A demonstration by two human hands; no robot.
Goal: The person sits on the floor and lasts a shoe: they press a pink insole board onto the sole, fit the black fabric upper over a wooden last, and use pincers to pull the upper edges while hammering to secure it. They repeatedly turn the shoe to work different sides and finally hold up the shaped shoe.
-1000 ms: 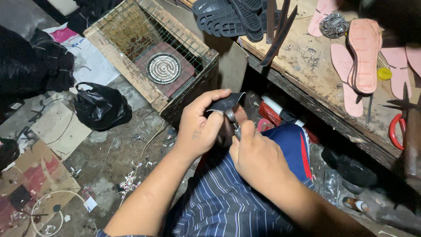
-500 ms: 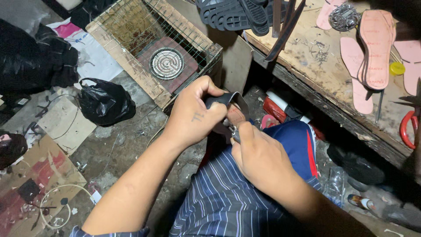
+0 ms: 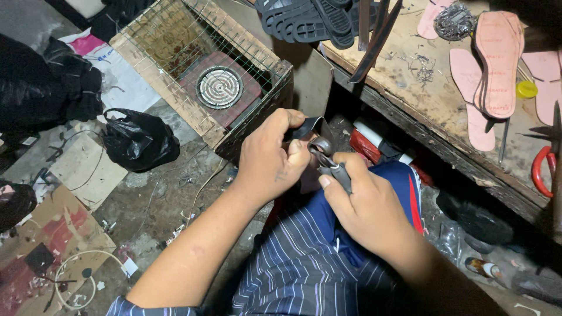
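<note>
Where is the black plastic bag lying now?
In the head view the black plastic bag lies on the floor at left, beside the wire-covered wooden box.

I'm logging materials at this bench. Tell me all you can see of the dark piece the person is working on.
The dark strip looks like thin, flexible leather or rubber, dark grey, bent into a fold. The left hand pinches it above the lap, beside the wire-topped wooden crate. The right hand presses a small metal tool against its lower edge. Much of it is hidden by fingers.

Dull metal tool [image 3: 333,167]; matt dark leather strip [image 3: 310,126]; rough, scarred wooden bench [image 3: 421,88]; smooth pink insoles [image 3: 497,58]; glossy black plastic bag [image 3: 140,140]; wire-mesh wooden crate [image 3: 175,52]; striped cloth [image 3: 304,275].
</note>
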